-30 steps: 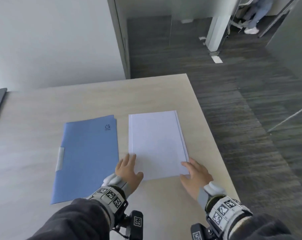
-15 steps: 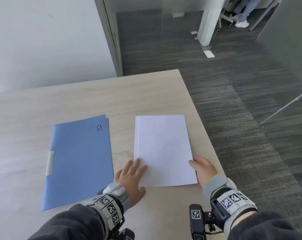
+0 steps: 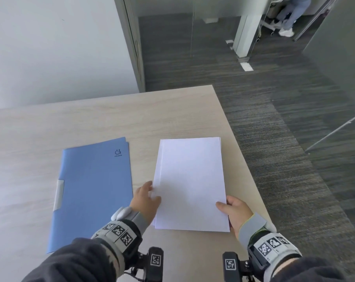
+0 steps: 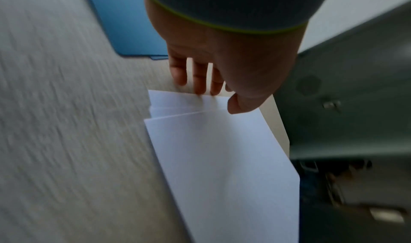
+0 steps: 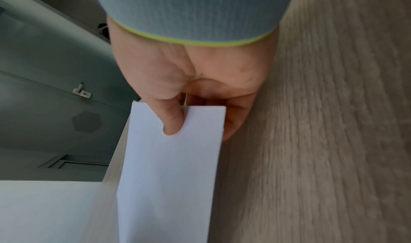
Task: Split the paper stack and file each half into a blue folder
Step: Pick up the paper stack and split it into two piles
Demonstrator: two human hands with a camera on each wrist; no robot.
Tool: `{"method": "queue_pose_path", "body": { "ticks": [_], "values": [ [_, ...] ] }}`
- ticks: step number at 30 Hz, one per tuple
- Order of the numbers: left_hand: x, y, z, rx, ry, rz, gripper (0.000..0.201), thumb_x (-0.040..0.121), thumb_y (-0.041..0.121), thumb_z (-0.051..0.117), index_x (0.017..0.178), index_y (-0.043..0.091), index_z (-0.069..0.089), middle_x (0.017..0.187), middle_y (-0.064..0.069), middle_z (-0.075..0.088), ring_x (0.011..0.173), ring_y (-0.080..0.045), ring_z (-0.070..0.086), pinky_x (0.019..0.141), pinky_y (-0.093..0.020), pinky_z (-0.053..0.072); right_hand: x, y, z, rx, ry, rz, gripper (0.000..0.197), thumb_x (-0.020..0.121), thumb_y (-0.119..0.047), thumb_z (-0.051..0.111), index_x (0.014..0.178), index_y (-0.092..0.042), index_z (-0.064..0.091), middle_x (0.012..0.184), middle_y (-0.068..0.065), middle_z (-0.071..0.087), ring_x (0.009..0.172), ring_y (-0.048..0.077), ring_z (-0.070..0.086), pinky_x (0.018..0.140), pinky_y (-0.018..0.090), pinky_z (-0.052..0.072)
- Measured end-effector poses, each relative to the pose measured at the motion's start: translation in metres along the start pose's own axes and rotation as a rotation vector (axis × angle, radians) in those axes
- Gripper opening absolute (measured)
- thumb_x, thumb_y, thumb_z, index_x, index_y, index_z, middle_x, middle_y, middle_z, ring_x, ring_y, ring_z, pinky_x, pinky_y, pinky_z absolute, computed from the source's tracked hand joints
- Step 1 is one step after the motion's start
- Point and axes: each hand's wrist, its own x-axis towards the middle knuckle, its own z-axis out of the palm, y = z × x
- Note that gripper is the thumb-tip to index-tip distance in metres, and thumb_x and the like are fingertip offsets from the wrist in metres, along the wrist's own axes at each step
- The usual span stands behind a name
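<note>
**Stack split started: upper section raised**

Half a second ago the right hand [image 3: 234, 212] lay beside the paper stack [image 3: 189, 180]. It now pinches the stack's near right corner, thumb on top and fingers beneath. The upper section [image 4: 222, 159] sits raised and offset over the lower sheets [image 4: 177, 101]. The left hand [image 3: 145, 200] is released — fingers extended against the near left edge, grasping nothing. The blue folder [image 3: 93, 190] lies closed on the counter [image 3: 111, 119], just left of the stack — filing has not begun.

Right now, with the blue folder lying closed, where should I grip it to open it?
Take the blue folder at its right long edge, coming from the paper stack side. It lies flat, and the white clip sits on the left edge, so the right probably opens.
</note>
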Motion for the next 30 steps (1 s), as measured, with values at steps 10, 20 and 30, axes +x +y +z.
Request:
{"method": "queue_pose_path", "body": {
  "ticks": [10, 20, 30],
  "values": [
    [-0.019, -0.008, 0.005, 0.604, -0.12, 0.207, 0.074, 0.085, 0.045, 0.041, 0.15, 0.037, 0.006, 0.16, 0.026, -0.002, 0.145, -0.013, 0.013, 0.111, -0.041, 0.031, 0.009, -0.014, -0.001, -0.471, 0.281, -0.106, 0.03, 0.076, -0.014, 0.052, 0.052, -0.018, 0.033, 0.05, -0.002, 0.027, 0.055, 0.02, 0.023, 0.056, 0.03, 0.019],
    [-0.007, 0.008, -0.003, 0.298, -0.024, 0.148, 0.066, 0.084, 0.055, 0.053, 0.144, 0.036, 0.034, 0.155, 0.016, 0.029, 0.141, -0.02, 0.027, 0.113, -0.046, 0.031, -0.001, -0.01, -0.024, -0.136, 0.167, -0.14, 0.019, 0.083, -0.006, 0.055, 0.082, -0.013, 0.072, 0.077, 0.009, 0.071, 0.068, 0.022, 0.058, 0.067, 0.038, 0.049],
    [0.006, 0.057, -0.037, -0.738, -0.22, 0.048, 0.033, 0.076, 0.016, 0.074, 0.108, 0.009, 0.071, 0.108, -0.016, 0.074, 0.104, -0.038, 0.068, 0.095, -0.051, 0.053, -0.015, -0.042, 0.007, 0.027, -0.042, -0.254, 0.028, 0.086, 0.014, 0.052, 0.097, -0.008, 0.066, 0.086, 0.003, 0.076, 0.079, 0.017, 0.07, 0.07, 0.026, 0.053]
  ]
}}
